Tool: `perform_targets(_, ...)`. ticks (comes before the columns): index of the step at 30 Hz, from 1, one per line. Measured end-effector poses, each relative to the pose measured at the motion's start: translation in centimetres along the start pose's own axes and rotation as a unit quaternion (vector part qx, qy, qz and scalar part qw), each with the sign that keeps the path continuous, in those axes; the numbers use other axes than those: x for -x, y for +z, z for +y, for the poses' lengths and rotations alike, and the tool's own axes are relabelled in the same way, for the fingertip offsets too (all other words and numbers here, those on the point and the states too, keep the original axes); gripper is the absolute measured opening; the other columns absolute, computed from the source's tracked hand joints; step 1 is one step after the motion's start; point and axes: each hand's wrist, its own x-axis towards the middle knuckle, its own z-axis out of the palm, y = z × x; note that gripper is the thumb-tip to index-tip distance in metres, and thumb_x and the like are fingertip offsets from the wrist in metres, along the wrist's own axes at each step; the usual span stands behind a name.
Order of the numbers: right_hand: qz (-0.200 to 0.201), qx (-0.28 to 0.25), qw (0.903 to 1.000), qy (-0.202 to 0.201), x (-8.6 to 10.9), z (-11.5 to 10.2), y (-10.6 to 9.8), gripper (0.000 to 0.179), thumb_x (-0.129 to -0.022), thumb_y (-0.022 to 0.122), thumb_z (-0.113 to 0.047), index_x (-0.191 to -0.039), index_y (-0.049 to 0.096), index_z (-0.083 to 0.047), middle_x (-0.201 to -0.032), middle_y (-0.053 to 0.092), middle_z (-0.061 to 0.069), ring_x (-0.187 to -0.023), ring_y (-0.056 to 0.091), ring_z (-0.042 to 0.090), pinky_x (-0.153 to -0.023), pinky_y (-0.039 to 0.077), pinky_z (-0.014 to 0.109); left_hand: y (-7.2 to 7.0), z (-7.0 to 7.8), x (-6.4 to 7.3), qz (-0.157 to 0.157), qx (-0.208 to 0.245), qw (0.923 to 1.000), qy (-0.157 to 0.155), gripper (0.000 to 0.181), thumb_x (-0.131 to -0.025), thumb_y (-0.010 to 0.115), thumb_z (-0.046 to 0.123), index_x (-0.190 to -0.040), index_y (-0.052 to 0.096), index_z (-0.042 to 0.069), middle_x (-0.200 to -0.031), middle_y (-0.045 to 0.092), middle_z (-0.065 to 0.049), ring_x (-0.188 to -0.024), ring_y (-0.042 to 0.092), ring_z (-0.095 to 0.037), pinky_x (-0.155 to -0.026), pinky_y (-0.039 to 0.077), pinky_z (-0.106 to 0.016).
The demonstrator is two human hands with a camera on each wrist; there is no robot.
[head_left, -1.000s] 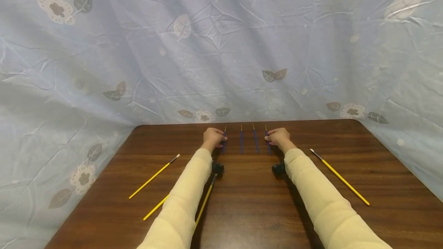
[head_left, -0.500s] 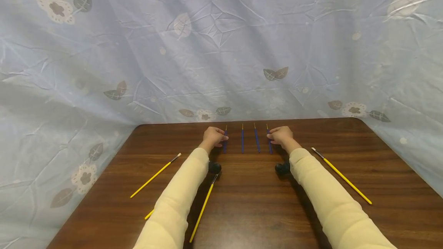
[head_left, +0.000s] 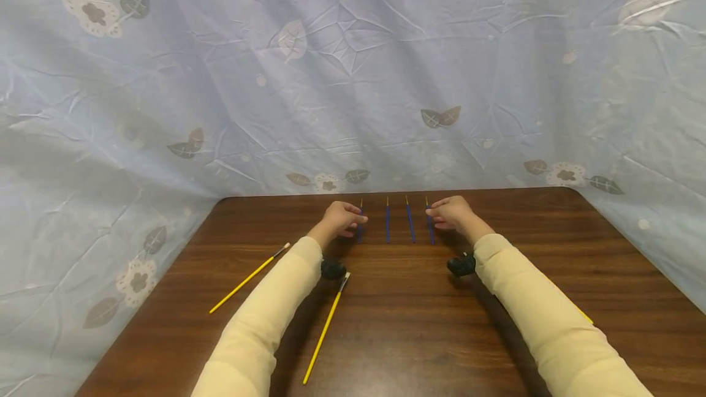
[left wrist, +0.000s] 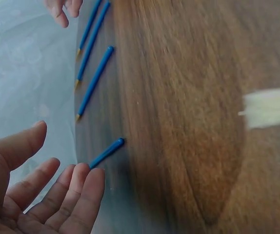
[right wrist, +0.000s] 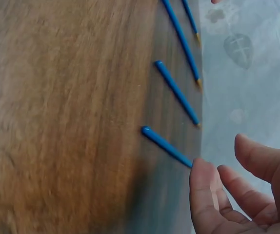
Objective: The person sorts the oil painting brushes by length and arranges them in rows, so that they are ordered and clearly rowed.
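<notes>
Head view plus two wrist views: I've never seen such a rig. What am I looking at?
No machine here: a person uses a bare left hand and right hand. The wide picture comes from a head-worn camera; the two close ones from a wrist camera on each arm. On the wooden table, four blue paintbrushes lie in a row near the far edge; nearer the person, three yellow paintbrushes show, one mostly hidden behind the right sleeve. Each hand is at an outer blue paintbrush, but its fingers are open, so neither appears to hold anything.
</notes>
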Motion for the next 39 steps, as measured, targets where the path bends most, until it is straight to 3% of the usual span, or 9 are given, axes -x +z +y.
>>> perform_targets(8, -0.034, 0.021, 0.9992, -0.01, 1.0, -0.8, -1.0, 0.049, -0.097, 0.061, -0.011, -0.136, 0.044, 0.013, -0.139, 0.044, 0.029, -0.123, 0.049, 0.041, -0.094, 0.051, 0.039, -1.2, 0.3, 1.8, -0.036, 0.003, 0.9994, 0.003, 0.043, -0.088, 0.074, 0.017, -0.125, 0.061, -0.001, -0.125, 0.06, -0.017, -0.106, 0.062, -0.032, -0.072, 0.059, -0.035)
perform_targets(14, -0.053, 0.016, 0.9984, -0.014, 2.2, -0.9, -1.6, 0.052, -0.097, 0.061, -0.013, -0.139, 0.042, 0.011, -0.141, 0.042, 0.029, -0.125, 0.048, 0.041, -0.093, 0.052, 0.038, -1.9, -0.1, 3.1, -0.056, 0.051, 0.9971, -0.006, 0.04, -0.088, 0.073, 0.015, -0.124, 0.063, 0.0, -0.123, 0.062, -0.016, -0.11, 0.061, -0.033, -0.074, 0.059, -0.039)
perform_targets(20, -0.059, 0.012, 0.9978, -0.027, 3.7, -0.7, -1.9, 0.051, -0.098, 0.061, -0.014, -0.139, 0.042, 0.01, -0.141, 0.043, 0.029, -0.126, 0.046, 0.042, -0.094, 0.051, 0.038, -2.4, -1.0, 4.5, -0.07, 0.063, 0.9954, 0.017, 0.037, -0.089, 0.071, 0.011, -0.123, 0.062, -0.003, -0.12, 0.064, -0.017, -0.112, 0.06, -0.036, -0.076, 0.059, -0.042)
perform_targets(33, -0.05, 0.042, 0.9943, -0.085, 7.7, 1.2, -2.5, 0.053, -0.095, 0.066, -0.02, -0.134, 0.047, 0.01, -0.131, 0.05, 0.025, -0.119, 0.052, 0.041, -0.089, 0.054, 0.04, -3.0, -2.4, 9.9, -0.085, 0.079, 0.9922, 0.045, 0.041, -0.089, 0.072, 0.01, -0.124, 0.06, -0.006, -0.108, 0.066, -0.011, -0.105, 0.063, -0.034, -0.074, 0.059, -0.042)
perform_targets(39, -0.03, 0.058, 0.9932, -0.097, 9.5, 1.9, -3.2, 0.051, -0.094, 0.067, -0.023, -0.131, 0.051, 0.009, -0.123, 0.055, 0.022, -0.114, 0.055, 0.04, -0.088, 0.054, 0.041, -3.4, -3.6, 12.0, -0.087, 0.062, 0.9923, 0.063, 0.041, -0.088, 0.074, 0.011, -0.122, 0.06, -0.006, -0.11, 0.064, -0.015, -0.098, 0.064, -0.03, -0.073, 0.059, -0.041)
